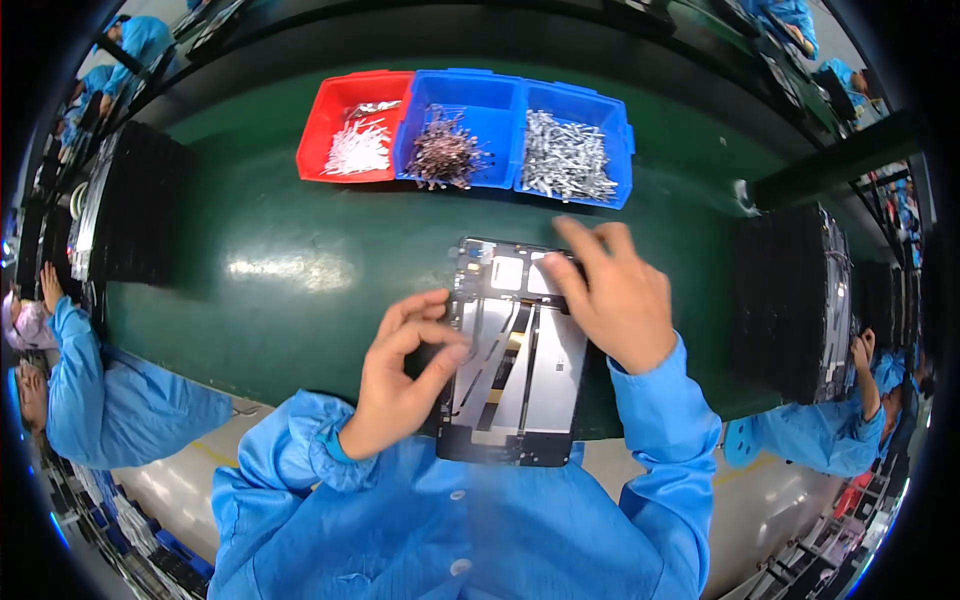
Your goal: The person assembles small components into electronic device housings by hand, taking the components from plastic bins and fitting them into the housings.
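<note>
An opened tablet [560,365], its silvery inside and black frame showing, lies at the table's near edge in front of me. Thin dark cables run lengthwise across it. My left hand [405,365] is at its left side, thumb and fingers apart, with the fingertips close to the edge. Over the upper right corner is my right hand [620,290], its thumb near a white square patch and its fingers spread and slightly blurred. Nothing shows between the fingers of either hand. Whether the fingertips touch the tablet I cannot tell.
At the back stand a red bin [312,130] of white strips, a blue bin [480,92] of brownish small parts and a blue bin [620,150] of silvery-white pieces. Tall black stacks [135,210] [785,300] flank the green table [290,230]. Co-workers in blue sit on both sides.
</note>
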Motion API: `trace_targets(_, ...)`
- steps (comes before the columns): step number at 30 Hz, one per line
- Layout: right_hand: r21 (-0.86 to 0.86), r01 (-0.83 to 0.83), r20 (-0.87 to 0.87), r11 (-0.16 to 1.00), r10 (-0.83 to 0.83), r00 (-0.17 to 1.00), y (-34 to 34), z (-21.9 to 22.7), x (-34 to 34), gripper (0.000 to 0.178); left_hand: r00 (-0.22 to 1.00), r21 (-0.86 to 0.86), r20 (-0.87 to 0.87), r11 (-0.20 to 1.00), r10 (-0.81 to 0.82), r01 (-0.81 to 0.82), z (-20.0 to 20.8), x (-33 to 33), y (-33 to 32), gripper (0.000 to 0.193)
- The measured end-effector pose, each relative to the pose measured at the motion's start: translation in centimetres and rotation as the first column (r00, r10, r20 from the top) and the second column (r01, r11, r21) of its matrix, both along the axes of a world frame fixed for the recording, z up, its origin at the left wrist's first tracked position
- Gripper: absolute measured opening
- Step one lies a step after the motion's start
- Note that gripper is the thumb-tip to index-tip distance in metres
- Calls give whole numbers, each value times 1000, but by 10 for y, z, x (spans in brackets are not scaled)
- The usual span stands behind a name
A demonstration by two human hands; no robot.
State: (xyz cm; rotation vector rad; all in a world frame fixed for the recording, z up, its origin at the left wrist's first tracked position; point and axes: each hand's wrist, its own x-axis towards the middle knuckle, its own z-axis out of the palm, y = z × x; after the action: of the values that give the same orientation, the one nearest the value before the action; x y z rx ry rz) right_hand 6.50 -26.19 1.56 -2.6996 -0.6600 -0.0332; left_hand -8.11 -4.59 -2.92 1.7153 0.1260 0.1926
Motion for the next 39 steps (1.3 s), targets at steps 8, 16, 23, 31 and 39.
trace_targets(8,620,-237,-152,748,411,899,29,8,-38,37,973,99,229,995,4,-28,12,28,11,13)
trace_targets(16,691,-258,-50,676,400,915,38,-4,-45,13,959,208,284,974,25,-87,10,27,12,15)
trace_targets(23,729,-244,-19,640,375,927,37,-9,-45,11,966,262,255,964,-29,-40,7,28,17,23)
trace_targets(31,681,-192,-84,706,337,938,31,-29,-30,7,971,108,-157,974,-182,200,-2,32,29,42)
trace_targets(39,620,-191,-131,761,341,931,37,-41,-30,7,918,-223,-326,962,-224,155,-4,56,33,24)
